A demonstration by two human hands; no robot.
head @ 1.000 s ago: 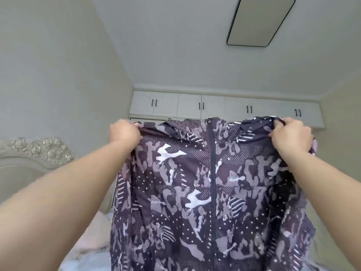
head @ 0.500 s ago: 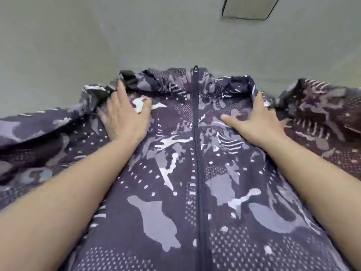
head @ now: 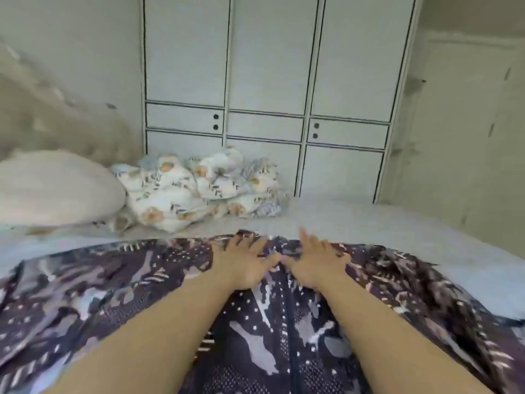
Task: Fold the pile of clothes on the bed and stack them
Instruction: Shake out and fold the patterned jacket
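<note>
A dark purple jacket [head: 255, 336] with light patches and white dots is lying spread out on the bed [head: 397, 223], front side up. Its zipper [head: 291, 322] is running down the middle, toward the person. The sleeves are reaching out to the left and right sides.

Both hands are lying flat on the jacket near its top edge, one on each side of the zipper. The left hand [head: 244, 264] is pressing down with its fingers straight and spread. The right hand [head: 314, 264] is doing the same thing. The two thumbs are almost touching over the zipper. Neither hand is grabbing the cloth.

Farther back on the bed, a bunched-up blanket [head: 199, 189] with small orange and blue pictures is sitting in a heap. A big pale pillow [head: 54, 186] is resting just beside it on the left, touching it.

Behind the bed, a white closet [head: 270, 81] with dark lines is standing against the wall. All its doors and drawers are closed, so what is inside cannot be seen.

The picture is a bit blurry.
</note>
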